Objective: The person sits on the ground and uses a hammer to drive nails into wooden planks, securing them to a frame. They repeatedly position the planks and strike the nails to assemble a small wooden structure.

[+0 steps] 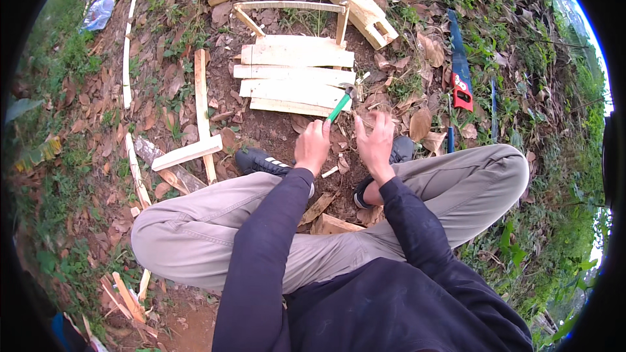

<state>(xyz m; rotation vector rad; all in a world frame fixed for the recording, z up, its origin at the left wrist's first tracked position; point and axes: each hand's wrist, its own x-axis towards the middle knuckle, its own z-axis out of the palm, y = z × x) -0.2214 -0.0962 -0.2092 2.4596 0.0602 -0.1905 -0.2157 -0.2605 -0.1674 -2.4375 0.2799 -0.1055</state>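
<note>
A small hammer [340,105] with a green handle and dark head is gripped in my left hand [312,147]. The hammer's head lies over the right end of a slatted wooden frame [297,73], built of several pale planks with upright pieces and a crossbar at its far side. Just right of the hammer, my right hand [376,144] is held above the ground with thumb and fingers apart, and I see nothing in it. Its fingertips are near the frame's near right corner, apart from the planks.
A thick notched wood block [362,13] lies beyond the frame. On the right is a handsaw [460,65] with a red handle. Leftward, a short wood piece [187,152] crosses a long strip [203,107]. Wood splinters [129,300] lie at lower left; leaves cover the soil.
</note>
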